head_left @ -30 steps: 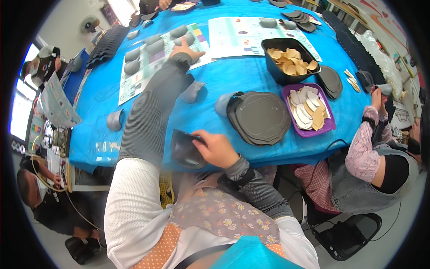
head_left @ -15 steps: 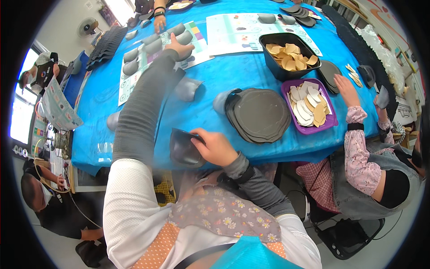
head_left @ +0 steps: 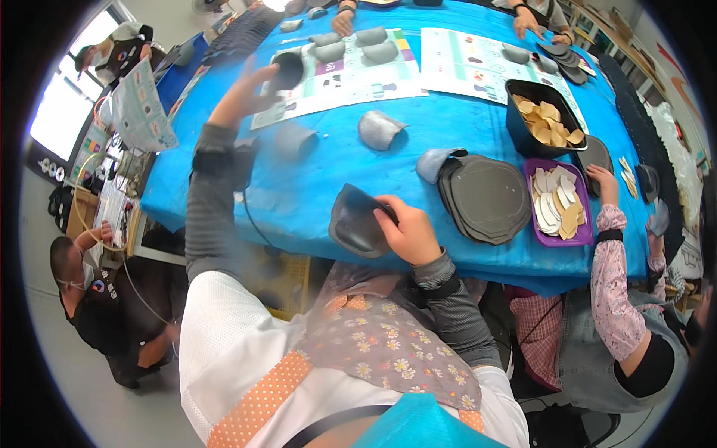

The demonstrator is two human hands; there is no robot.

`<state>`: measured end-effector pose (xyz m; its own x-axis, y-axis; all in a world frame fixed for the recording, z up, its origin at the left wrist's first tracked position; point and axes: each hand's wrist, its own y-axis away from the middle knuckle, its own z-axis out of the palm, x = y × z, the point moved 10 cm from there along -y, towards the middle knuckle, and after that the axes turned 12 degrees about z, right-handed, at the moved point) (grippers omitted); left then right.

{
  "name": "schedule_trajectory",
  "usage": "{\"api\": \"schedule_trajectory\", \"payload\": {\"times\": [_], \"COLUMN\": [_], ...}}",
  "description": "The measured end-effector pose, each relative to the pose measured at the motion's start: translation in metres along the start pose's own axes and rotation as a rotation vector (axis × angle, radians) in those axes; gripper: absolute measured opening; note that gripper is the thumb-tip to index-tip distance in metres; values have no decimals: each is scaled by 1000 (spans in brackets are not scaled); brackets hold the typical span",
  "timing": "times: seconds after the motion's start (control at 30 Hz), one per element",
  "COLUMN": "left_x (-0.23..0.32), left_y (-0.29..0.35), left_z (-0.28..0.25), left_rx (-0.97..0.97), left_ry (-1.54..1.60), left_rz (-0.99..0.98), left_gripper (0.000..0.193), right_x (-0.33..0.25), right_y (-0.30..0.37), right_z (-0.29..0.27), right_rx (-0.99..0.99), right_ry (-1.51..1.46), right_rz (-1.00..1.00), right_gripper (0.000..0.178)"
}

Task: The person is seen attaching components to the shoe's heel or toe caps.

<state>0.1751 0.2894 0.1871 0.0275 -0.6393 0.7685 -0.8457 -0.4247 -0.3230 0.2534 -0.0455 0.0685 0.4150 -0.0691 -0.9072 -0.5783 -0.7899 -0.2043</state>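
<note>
My left hand (head_left: 245,93), slightly blurred, is raised at the left end of a printed sheet. Its fingers close on a dark, hollow, curved grey piece (head_left: 289,71). In front of me, over the table's near edge, my right hand (head_left: 411,230) grips a larger dark moulded piece (head_left: 357,220), thumb on its inner face. Several grey curved pieces (head_left: 381,51) lie on the printed sheet (head_left: 366,91). Between my hands and the sheet rests another curved piece (head_left: 381,131). A blurred one (head_left: 291,142) lies left of it.
At right stand a stack of flat dark pieces (head_left: 485,198), a purple tray (head_left: 585,235) of white and tan cutouts, and a black bin (head_left: 523,138) of tan cutouts. A neighbour's hand (head_left: 603,183) touches dark flat pieces (head_left: 597,155). A dark cable (head_left: 254,224) hangs beneath my left arm.
My left hand has drawn back leftward from the curved pieces on the sheet and now holds one. My right hand keeps its dark piece, now tilted differently. The whole view has shifted.
</note>
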Motion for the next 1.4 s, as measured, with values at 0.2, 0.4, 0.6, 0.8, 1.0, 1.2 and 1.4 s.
{"api": "schedule_trajectory", "payload": {"times": [0.2,0.4,0.6,0.8,1.0,1.2,1.4], "left_x": [-61,-137,-141,-30,61,96,97], "left_y": [128,205,218,180,135,140,145], "left_z": [-136,-146,-126,-37,144,200,208], "left_rx": [617,557,684,711,-131,-332,-260], "left_ry": [-581,-854,-797,-323,557,598,677], "left_rz": [-84,-372,-332,89,47,-126,-186], "left_gripper": [104,112,111,52,35,34,29], "right_x": [3,4,11,22,5,-3,-2], "right_y": [0,0,1,3,12,25,38], "right_z": [7,8,6,3,0,-20,-24], "right_rx": [-49,-54,-35,-70,-185,-195,-196], "right_ry": [-35,-41,-64,-337,-701,-729,-823], "right_rz": [18,72,94,186,308,393,500], "right_gripper": [21,21,23,24,22,29,29]}}
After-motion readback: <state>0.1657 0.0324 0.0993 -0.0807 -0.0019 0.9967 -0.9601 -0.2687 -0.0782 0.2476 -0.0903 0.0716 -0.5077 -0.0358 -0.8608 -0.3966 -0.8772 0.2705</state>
